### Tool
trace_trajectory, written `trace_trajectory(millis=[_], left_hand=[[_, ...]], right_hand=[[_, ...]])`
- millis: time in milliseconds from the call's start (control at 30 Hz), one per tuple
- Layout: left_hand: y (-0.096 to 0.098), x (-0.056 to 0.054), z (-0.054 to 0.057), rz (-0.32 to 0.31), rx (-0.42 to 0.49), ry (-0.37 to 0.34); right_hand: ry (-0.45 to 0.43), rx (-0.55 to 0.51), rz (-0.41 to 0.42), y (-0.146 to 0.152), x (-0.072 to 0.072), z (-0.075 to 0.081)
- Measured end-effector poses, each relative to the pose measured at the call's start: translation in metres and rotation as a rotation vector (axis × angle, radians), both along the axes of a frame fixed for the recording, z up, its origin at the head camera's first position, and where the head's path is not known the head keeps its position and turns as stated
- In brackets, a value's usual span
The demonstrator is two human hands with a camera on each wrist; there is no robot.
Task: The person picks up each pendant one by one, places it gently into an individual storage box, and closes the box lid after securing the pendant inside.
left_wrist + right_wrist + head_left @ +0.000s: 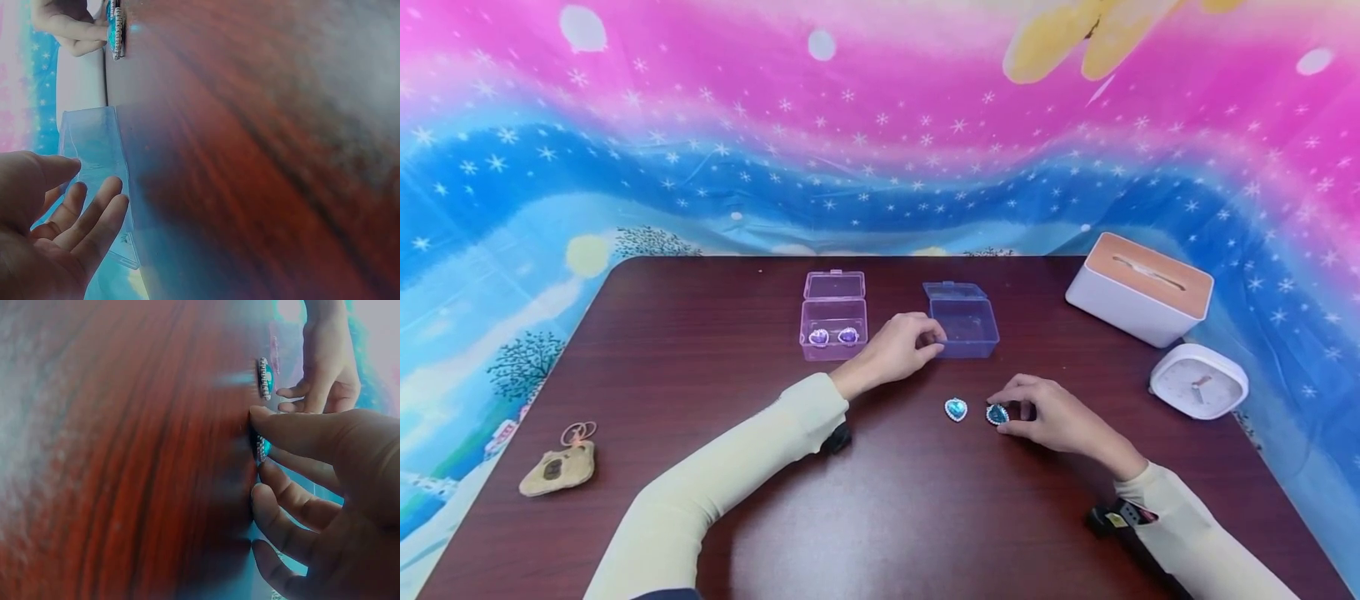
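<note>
Just left of the open blue plastic box [970, 346], my left hand [904, 346] has loosely bent fingers. In the left wrist view its fingertips [112, 187] overlap the box wall with nothing gripped; contact is hard to tell. My right hand [1052, 414] has thumb and fingers around a dark teal heart-shaped gem [997, 414] with a pale beaded edge, pinching it at the tabletop. A second, lighter blue heart-shaped gem [956, 409] lies to its left. Two purple heart gems [847, 336] sit inside the open pink plastic box [833, 353].
A white tissue box [1120, 304] with a tan top stands at the back right, and a white clock [1199, 382] is in front of it. At the left lies a beige plush keychain [561, 471] with a ring. A patterned cloth hangs behind the table.
</note>
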State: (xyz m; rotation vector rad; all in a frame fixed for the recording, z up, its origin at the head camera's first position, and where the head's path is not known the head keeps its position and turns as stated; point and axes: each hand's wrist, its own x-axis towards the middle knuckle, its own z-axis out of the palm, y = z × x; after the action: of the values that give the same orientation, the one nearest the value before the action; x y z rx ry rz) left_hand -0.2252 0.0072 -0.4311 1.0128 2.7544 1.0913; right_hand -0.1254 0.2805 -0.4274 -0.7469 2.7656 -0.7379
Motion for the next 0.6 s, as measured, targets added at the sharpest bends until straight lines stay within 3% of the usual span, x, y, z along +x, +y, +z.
trace_trajectory(millis=[600], left_hand=[[0.0001,-0.0005,0.0007,-0.014,-0.018,0.006]], right_hand=[[0.021,-0.026,-0.076,-0.0055,-0.0077,0.0035]])
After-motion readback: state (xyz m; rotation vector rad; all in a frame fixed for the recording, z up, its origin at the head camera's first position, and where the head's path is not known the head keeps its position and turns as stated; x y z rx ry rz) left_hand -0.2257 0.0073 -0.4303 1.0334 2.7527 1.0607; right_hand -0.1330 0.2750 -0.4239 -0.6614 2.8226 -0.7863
